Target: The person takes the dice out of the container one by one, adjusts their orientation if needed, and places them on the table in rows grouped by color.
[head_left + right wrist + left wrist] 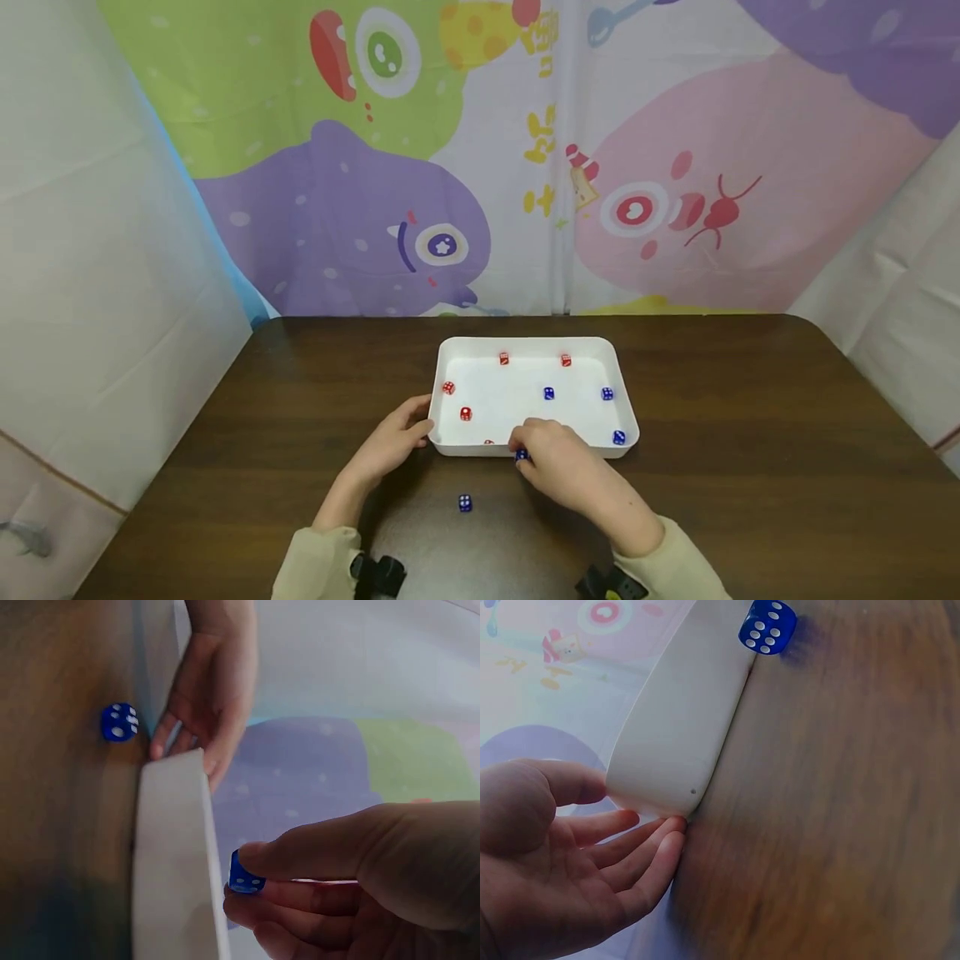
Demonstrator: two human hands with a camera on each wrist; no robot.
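Observation:
My right hand (564, 467) pinches a blue die (246, 874) between thumb and fingertips at the near rim of a white tray (502, 451). My left hand (390, 442) is at the tray's near left corner, its thumb and fairly straight fingers touching the outside. Another blue die (465, 502) lies on the table in front of the tray, between the two forearms. In the tray's right half are blue dice (549, 393). Several red dice (466, 413) are spread over its left and far parts, one of them mostly hidden behind the near wall.
The tray stands on a dark brown wooden table (750, 450). A curtain (525, 250) with cartoon creatures hangs behind the table's far edge. White cloth (112, 208) flanks both sides.

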